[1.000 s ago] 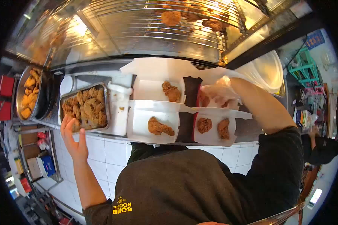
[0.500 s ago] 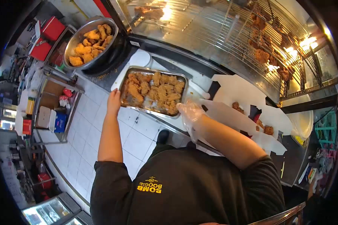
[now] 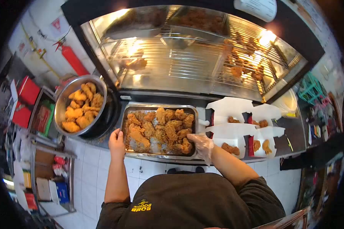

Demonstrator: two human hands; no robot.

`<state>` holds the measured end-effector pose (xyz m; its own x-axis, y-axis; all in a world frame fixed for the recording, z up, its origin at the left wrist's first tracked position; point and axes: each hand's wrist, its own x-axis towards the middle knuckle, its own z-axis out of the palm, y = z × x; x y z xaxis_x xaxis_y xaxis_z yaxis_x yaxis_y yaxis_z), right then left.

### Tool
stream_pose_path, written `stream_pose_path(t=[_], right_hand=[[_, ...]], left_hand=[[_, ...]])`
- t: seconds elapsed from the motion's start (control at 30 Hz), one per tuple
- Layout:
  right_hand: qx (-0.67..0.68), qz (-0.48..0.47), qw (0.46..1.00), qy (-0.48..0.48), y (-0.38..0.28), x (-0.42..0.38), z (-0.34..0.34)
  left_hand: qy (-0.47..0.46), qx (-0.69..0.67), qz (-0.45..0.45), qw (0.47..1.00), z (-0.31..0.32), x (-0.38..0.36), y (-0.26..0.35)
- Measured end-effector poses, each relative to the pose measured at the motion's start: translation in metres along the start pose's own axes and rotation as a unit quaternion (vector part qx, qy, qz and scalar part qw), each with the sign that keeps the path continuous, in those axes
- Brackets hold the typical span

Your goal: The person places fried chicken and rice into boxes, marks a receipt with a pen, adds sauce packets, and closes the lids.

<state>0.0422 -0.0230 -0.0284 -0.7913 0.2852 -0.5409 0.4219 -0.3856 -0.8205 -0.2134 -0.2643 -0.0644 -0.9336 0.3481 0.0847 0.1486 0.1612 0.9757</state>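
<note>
A metal tray of fried chicken pieces lies at the middle of the counter, in front of the lit display case. My bare left hand is closed at the tray's left front corner, with the thumb up. On the right side, my right hand in a clear plastic glove grips the tray's rim, its fingertips beside the chicken. The undersides of both grips are hidden. Right of the tray stand several open white boxes with chicken pieces in them.
A deep steel bowl of golden fried chicken stands at the left. The glass display case rises behind the tray, with racks of chicken inside. A red fire extinguisher is on the wall. Shelves stand at lower left.
My view has turned, so the counter now runs straight across. The tray has gone from tilted to nearly square with the counter. Both hands have stayed at its sides.
</note>
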Motion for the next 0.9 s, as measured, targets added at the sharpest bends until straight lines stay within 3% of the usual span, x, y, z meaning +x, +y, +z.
stream_pose_path(t=[0.03, 0.13, 0.2, 0.23, 0.3, 0.33, 0.37, 0.43, 0.53, 0.67, 0.7, 0.77, 0.8, 0.9], right_hand=[[0.151, 0.0, 0.989, -0.01, 0.003, -0.012, -0.004], [0.298, -0.014, 0.951, 0.084, -0.018, -0.079, -0.005], [0.361, -0.083, 0.925, 0.088, -0.015, -0.109, -0.018], [0.35, -0.142, 0.921, 0.092, -0.028, -0.132, -0.017], [0.341, -0.171, 0.918, 0.112, -0.033, -0.165, -0.039], [0.351, -0.183, 0.9, 0.182, -0.037, -0.176, -0.046], [0.377, -0.217, 0.877, 0.204, -0.035, -0.182, -0.06], [0.292, -0.197, 0.875, 0.331, -0.047, -0.209, -0.069], [0.307, -0.211, 0.869, 0.325, -0.056, -0.225, -0.092], [0.252, -0.204, 0.919, 0.222, -0.05, -0.229, -0.144], [0.313, -0.179, 0.898, 0.251, -0.056, -0.224, -0.149], [0.314, -0.221, 0.898, 0.216, -0.054, -0.194, -0.179], [0.279, -0.207, 0.904, 0.249, -0.059, -0.18, -0.19], [0.259, -0.198, 0.925, 0.196, -0.066, -0.159, -0.229]], left_hand=[[-0.052, -0.046, 0.002, 0.998, 0.005, 0.004, 0.028], [-0.187, -0.161, 0.005, 0.969, 0.029, 0.015, 0.101], [-0.253, -0.213, 0.01, 0.944, 0.053, 0.011, 0.135], [-0.256, -0.124, 0.06, 0.957, 0.063, 0.007, 0.149], [-0.312, -0.149, 0.122, 0.93, 0.089, 0.003, 0.143], [-0.325, -0.058, 0.148, 0.932, 0.095, -0.007, 0.159], [-0.333, -0.056, 0.158, 0.928, 0.103, -0.012, 0.158], [-0.347, -0.051, 0.172, 0.921, 0.119, -0.024, 0.153], [-0.346, -0.078, 0.11, 0.928, 0.138, -0.044, 0.145], [-0.32, -0.102, 0.056, 0.94, 0.162, -0.068, 0.129], [-0.306, -0.104, 0.047, 0.945, 0.168, -0.074, 0.127], [-0.275, -0.09, 0.06, 0.955, 0.179, -0.087, 0.12], [-0.257, -0.082, 0.067, 0.961, 0.183, -0.094, 0.117], [-0.219, -0.096, 0.053, 0.97, 0.189, -0.117, 0.113]])
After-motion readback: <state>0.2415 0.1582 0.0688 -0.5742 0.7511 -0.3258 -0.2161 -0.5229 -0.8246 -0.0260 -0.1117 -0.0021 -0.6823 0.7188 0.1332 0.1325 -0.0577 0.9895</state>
